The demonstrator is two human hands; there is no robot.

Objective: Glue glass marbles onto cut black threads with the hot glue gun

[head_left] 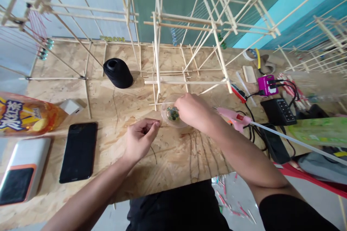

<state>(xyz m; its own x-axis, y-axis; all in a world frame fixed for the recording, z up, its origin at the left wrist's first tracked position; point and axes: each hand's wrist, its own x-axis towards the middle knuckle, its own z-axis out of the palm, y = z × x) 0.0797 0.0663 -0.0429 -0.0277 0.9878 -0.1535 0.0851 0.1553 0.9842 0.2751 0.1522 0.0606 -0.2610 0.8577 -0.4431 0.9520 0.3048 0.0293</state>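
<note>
My left hand [142, 137] is closed above the table, thumb and forefinger pinched together. A dark thread [154, 154] trails out below it, seemingly from the grip. Just to the right stands a clear round bowl [163, 115] with several green and dark glass marbles [172, 113] inside. Over the bowl's right side, my right hand [192, 111] reaches down with curled fingers. Their tips are hidden, so whether they hold a marble does not show. Several lengths of dark thread [204, 151] lie on the board near the right forearm.
Wooden stick frames [187, 18] rise behind the bowl. A black thread spool [118, 73] stands back left; a phone [78, 151], power bank [25, 169] and drink bottle [29, 113] lie left. A pink glue gun [235, 117], cables and a power strip [279, 111] lie right.
</note>
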